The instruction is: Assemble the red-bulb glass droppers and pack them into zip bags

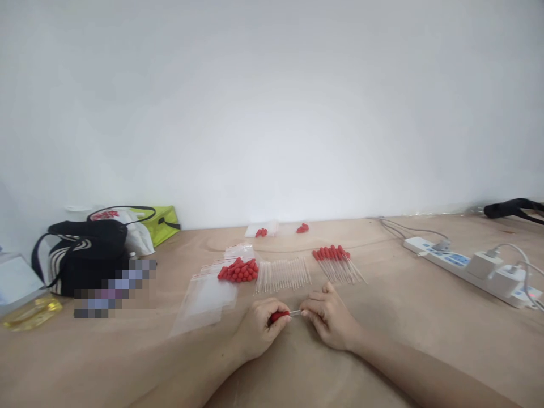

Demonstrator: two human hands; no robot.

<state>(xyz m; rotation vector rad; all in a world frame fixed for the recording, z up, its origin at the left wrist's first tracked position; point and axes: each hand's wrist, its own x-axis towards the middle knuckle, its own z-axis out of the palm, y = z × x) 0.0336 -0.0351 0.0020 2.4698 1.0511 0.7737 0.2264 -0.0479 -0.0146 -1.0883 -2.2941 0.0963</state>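
My left hand is closed on a red oval cap, pinched between thumb and fingers. My right hand pinches a thin pale stick, whose other end meets the red cap. Just beyond my hands lies a row of thin pale sticks, side by side. Left of it is a pile of loose red caps, resting partly on clear zip bags. On the right, a group of sticks with red caps on their far ends lies fanned out.
Two small groups of red pieces lie near the wall. A white power strip with plugs and cables is at right. Black and green bags stand at left, near a yellow tape roll.
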